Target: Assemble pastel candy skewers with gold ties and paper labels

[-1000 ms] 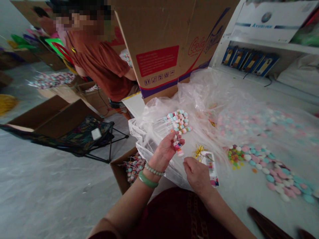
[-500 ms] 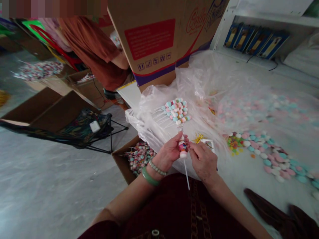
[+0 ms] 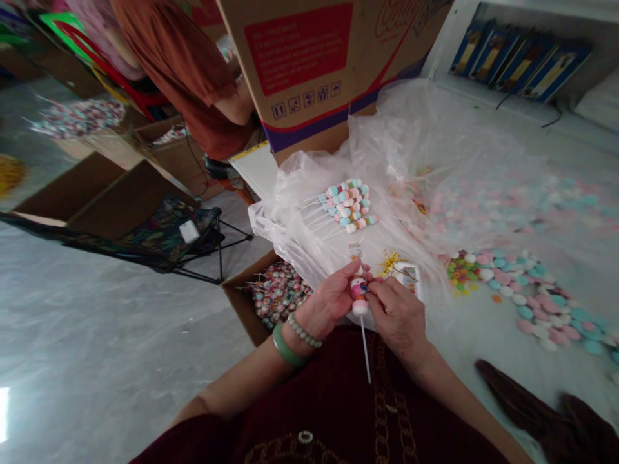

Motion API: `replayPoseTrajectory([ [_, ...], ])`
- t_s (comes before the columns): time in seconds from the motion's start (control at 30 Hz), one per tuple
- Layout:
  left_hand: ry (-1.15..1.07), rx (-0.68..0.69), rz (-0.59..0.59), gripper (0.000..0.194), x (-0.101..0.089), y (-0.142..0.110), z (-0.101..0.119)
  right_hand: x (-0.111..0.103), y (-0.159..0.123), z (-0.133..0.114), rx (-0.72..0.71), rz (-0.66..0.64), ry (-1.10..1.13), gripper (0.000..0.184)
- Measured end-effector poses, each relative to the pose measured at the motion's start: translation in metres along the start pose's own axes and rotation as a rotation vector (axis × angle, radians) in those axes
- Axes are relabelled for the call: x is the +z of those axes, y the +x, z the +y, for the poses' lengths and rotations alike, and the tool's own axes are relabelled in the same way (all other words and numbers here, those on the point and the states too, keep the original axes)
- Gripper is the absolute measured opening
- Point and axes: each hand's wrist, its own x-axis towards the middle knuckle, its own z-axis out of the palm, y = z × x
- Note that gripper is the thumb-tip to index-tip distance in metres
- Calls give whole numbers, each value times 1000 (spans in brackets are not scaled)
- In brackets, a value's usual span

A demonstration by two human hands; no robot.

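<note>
As L-hand (image 3: 329,303) holds lollipop (image 3: 359,298) — R-hand (image 3: 396,317) pinches

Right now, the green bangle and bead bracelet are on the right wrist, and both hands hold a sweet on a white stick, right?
No: the green bangle and bead bracelet are on the left wrist, not the right, as the head view shows. The left hand and right hand hold the sweet on a white stick.

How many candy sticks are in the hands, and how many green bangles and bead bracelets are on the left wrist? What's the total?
Candy stick: 1
Green bangle: 1
Bead bracelet: 1
Total: 3
</note>
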Motion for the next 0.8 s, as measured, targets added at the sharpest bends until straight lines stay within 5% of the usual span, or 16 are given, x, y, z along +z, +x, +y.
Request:
replayPoseTrajectory([
  [0.27,-2,32,62,24,4,-8,-4,2,-1,0,6,-44,-37,22],
  [0.6,56,-39,98,12,-16,-27,-15,-5,-30,-4,-245,-107,14,27],
  [0.7,61,-73,30,8,-18,-31,-16,-9,-33,-1,-144,-109,86,24],
  [0.8,50,-21,28,8,-15,-30,-9,-14,-29,0,152,-157,245,20],
])
